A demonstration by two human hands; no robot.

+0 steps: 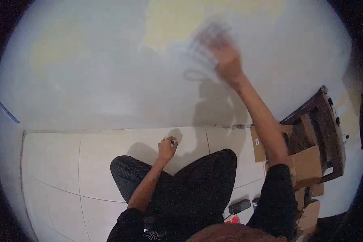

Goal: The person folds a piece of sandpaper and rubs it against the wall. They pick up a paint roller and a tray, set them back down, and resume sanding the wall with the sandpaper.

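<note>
Low in front of my lap, my left hand [167, 148] is closed, fingers curled round something small and pale that I cannot make out. My right hand [221, 48] is raised high against the pale wall [101, 72], strongly smeared by motion. Its fingers are too blurred to tell whether they are apart or hold anything. A shadow of my head and arm falls on the wall below it. Yellowish patches [169, 24] mark the wall behind and above my right hand.
White floor tiles [105, 161] lie around my crossed legs [189, 189]. At the right are cardboard boxes [306, 165] and a dark wooden frame [326, 121]. A black box-shaped object [239, 206] and a red item [232, 220] rest on the floor nearby.
</note>
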